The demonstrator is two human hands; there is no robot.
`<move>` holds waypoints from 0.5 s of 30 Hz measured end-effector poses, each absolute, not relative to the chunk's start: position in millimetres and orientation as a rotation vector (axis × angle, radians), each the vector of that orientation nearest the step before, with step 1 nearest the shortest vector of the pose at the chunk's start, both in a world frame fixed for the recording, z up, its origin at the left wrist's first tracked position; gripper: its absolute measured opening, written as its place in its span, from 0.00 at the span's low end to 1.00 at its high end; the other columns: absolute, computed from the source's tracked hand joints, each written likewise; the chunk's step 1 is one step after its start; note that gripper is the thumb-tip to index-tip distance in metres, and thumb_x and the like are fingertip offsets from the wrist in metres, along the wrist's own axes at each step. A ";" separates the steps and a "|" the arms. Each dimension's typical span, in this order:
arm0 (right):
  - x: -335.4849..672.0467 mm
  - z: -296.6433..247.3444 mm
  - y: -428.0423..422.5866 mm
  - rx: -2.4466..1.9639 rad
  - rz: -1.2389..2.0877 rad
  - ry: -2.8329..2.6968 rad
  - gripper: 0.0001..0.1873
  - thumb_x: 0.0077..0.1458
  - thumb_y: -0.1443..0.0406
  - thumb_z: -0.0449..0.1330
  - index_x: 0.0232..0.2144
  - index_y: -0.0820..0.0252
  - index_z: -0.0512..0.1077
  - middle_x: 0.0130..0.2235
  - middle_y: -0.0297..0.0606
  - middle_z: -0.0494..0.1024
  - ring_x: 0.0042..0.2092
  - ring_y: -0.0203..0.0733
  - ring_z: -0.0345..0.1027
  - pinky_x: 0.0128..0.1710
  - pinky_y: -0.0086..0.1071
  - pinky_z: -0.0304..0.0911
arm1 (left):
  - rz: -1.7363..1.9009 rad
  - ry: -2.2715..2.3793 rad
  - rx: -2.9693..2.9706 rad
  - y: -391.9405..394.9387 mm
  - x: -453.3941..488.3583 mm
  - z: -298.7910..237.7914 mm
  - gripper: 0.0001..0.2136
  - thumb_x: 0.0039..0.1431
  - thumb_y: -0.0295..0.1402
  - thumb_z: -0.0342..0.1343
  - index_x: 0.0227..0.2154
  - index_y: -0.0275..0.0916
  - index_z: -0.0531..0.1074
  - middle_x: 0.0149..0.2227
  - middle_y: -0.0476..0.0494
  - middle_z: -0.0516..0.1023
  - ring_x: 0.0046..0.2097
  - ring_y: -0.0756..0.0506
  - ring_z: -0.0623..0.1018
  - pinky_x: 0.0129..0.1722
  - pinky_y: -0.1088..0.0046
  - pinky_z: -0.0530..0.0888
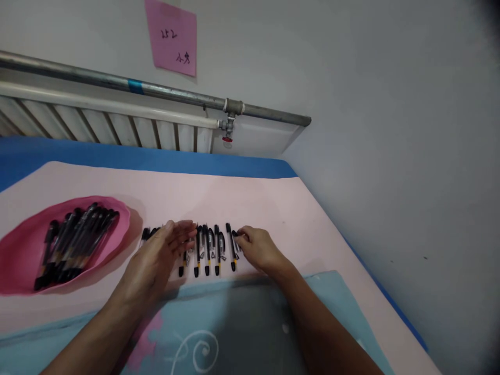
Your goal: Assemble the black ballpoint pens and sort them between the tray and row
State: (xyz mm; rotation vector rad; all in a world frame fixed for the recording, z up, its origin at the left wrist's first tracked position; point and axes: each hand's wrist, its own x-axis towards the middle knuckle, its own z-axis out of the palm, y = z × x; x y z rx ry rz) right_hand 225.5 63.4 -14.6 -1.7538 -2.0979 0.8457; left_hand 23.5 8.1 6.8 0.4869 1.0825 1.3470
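A row of black and clear pens (pixel 207 255) with yellow bands lies on the pink tabletop between my hands. Beside the pens are black pen caps (pixel 221 242) and small clear bits too fine to make out. My left hand (pixel 158 252) hovers over the left part of the row, fingers stretched out and holding nothing, hiding some pens beneath it. At the right end, my right hand (pixel 258 247) pinches a black pen cap (pixel 235 234) beside the last pen (pixel 231 247). Its fingertips partly cover the cap.
A pink oval basin (pixel 15 245) with several black pens (pixel 78 239) stands at the left. A blue cloth with white swirls (pixel 242 323) lies along the near edge. Behind the table are a radiator (pixel 128 125) and a metal pipe (pixel 175 92); a wall rises at the right.
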 end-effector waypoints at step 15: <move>225.1 -18.0 61.9 -1.693 0.829 -2.078 0.10 0.52 0.66 0.52 0.35 0.63 0.71 0.25 0.36 0.73 0.26 0.34 0.64 0.28 0.26 0.56 | 1.491 1.136 0.538 22.5 -11.4 4.6 0.13 0.50 0.42 0.54 0.29 0.35 0.73 0.35 0.42 0.76 0.42 0.43 0.74 0.40 0.69 0.70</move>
